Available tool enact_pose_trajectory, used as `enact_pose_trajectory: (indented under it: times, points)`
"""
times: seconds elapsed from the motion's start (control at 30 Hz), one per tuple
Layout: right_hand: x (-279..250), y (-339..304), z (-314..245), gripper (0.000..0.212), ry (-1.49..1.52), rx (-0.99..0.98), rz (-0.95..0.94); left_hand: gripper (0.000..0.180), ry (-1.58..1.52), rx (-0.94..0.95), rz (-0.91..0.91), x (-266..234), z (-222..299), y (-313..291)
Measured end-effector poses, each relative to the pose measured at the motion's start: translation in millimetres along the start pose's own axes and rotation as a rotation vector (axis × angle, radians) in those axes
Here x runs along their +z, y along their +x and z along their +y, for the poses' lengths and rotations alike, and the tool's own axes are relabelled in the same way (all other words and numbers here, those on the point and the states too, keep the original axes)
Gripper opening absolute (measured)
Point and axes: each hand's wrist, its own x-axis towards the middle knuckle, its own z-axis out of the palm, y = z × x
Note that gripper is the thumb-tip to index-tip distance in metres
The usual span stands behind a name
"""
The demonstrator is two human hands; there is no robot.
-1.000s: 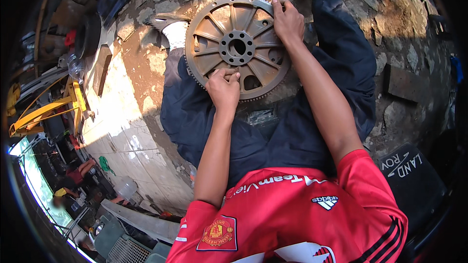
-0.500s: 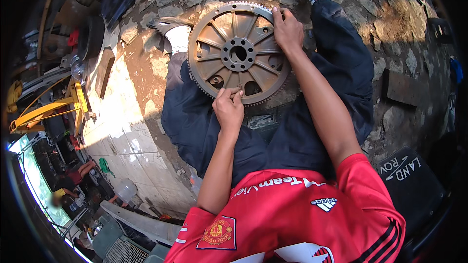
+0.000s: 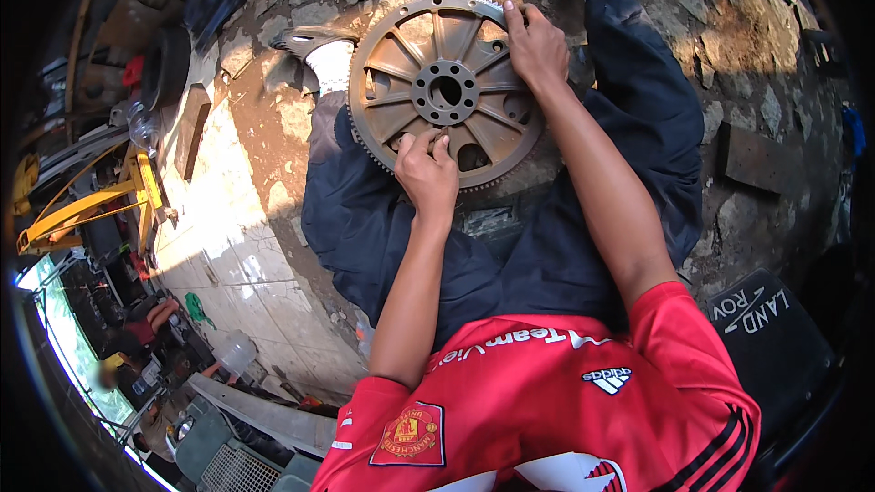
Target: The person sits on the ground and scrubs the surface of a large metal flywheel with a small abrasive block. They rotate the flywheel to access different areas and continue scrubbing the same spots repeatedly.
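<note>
A rusty brown flywheel (image 3: 422, 30) with a toothed rim, radiating ribs and a holed central hub stands tilted between my legs. My right hand (image 3: 538, 50) grips its upper right rim, thumb on the face and fingers around the edge. Over the lower part of the face, just below the hub, my left hand (image 3: 428, 173) is closed in a pinch. Thumb and fingertips press together on something small and brownish that I cannot make out. Those fingers hide part of the lower ribs and openings.
Stone paving lies beyond my feet. A wooden block (image 3: 750, 159) rests at right, near a black lettered panel (image 3: 770, 319). To the left are a yellow metal frame (image 3: 137, 187), a wooden plank (image 3: 191, 130) and a clear plastic container (image 3: 237, 353). Another person (image 3: 137, 355) is at far left.
My left hand has slid farther up the flywheel's face, closer to the hub. The flywheel's top has shifted slightly away, while my right hand keeps its hold on the rim.
</note>
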Motion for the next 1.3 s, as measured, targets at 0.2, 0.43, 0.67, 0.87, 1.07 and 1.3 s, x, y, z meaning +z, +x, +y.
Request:
enact_pose_trajectory:
  times: [0.2,0.43,0.67,0.87,1.07,1.3]
  points:
    - [-1,-1,1,0.066,-0.025,-0.017,-0.034,0.014,0.017,-0.031,-0.083,-12,-8,-25]
    - [-1,1,4,0.067,-0.005,0.008,-0.043,0.015,-0.032,0.071,-0.026,-5,-3,-17]
    - [-1,0,-1,0.064,-0.017,0.005,-0.036,0.015,-0.003,0.118,-0.013,-3,-5,-2]
    - [0,3,5,0.063,0.011,-0.001,-0.045,0.013,-0.03,-0.022,-0.129,-15,-10,-28]
    - [-6,-4,-4,0.062,-0.02,-0.002,-0.056,0.013,-0.02,0.073,-0.042,-4,2,0]
    - [0,-1,1,0.062,-0.023,-0.02,-0.032,0.012,-0.03,0.047,-0.071,-9,-2,-5]
